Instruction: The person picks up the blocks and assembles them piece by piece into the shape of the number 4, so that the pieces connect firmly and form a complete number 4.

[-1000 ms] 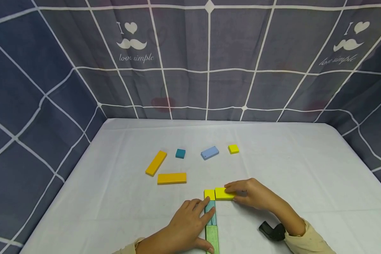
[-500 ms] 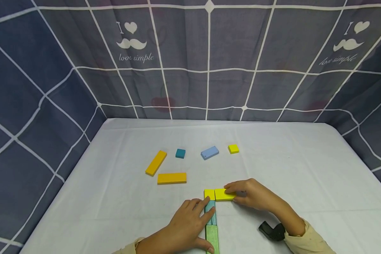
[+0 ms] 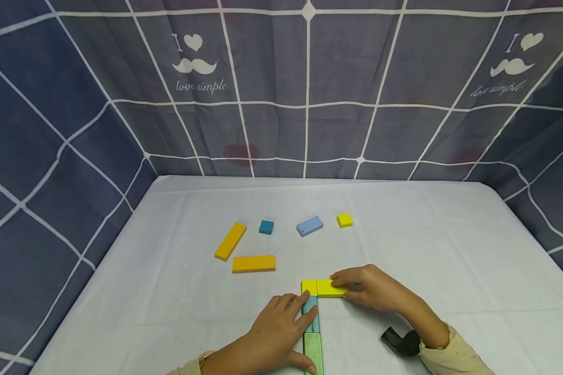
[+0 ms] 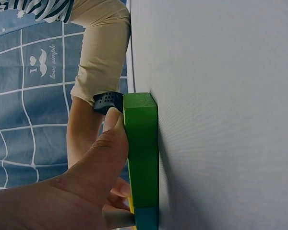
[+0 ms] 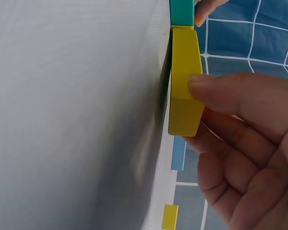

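Note:
My left hand (image 3: 274,330) rests with spread fingers along a row of flat blocks. Its thumb lies on the green block (image 3: 313,344), other fingertips on the teal block (image 3: 314,326) and at the small yellow square block (image 3: 307,286). In the left wrist view, the thumb touches the green block (image 4: 141,148) near one end. A yellow rectangular block (image 3: 325,289) sits at right angles to the row, its end against the small yellow square. My right hand (image 3: 377,289) pinches its outer end; the thumb lies on this yellow block (image 5: 185,72) in the right wrist view.
Beyond the hands lie two orange-yellow long blocks, one slanted (image 3: 231,241) and one crosswise (image 3: 254,263). Farther back are a dark teal square block (image 3: 266,227), a light blue block (image 3: 309,226) and another yellow square (image 3: 344,220). A black device (image 3: 402,342) sits at the right wrist.
The right hand has drawn the yellow rectangular block slightly toward the person and left, closing the thin gap beside the small yellow square. The left hand keeps its place.

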`<state>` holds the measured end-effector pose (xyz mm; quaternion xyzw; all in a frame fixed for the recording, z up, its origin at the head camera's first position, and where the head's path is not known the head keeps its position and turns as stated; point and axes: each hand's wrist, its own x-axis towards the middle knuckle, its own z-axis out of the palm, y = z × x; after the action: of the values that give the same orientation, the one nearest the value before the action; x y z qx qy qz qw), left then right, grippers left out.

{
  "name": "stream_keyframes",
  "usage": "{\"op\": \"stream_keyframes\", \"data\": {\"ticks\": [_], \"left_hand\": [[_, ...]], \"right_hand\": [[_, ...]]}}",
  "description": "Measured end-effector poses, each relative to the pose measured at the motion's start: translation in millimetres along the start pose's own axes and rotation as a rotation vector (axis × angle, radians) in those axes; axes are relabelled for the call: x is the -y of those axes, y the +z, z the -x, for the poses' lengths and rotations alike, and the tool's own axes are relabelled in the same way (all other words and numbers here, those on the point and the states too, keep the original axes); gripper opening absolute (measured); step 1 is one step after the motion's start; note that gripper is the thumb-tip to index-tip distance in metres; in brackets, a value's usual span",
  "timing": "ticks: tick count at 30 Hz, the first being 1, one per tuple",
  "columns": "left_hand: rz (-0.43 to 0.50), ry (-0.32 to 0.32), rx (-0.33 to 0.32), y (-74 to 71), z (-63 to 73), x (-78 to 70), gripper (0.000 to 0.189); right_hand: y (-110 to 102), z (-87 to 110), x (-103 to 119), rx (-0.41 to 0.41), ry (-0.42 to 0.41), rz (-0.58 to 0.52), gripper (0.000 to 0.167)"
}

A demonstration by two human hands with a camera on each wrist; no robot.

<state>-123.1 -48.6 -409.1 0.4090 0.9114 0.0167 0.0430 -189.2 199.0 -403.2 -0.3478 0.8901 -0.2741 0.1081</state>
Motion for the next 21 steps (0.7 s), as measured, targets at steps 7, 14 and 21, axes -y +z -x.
{"op": "stream_keyframes", "data": {"ticks": [7,14,21], "left_hand": [[-0.008,0.003,-0.016,0.3,0.2,0.4,0.093],[-0.018,0.013,-0.035,0.4,0.4,0.7,0.092],[-0.01,0.009,-0.018,-0.5,0.6,0.2,0.092]], "right_hand": [[-0.5,-0.9,-0.2,0.008,0.001,0.009,0.029],[0.9,-0.9,-0.5,0.013,0.005,0.006,0.03],[1.3,-1.5,0.3,0.016,0.008,0.013,0.03]]}}
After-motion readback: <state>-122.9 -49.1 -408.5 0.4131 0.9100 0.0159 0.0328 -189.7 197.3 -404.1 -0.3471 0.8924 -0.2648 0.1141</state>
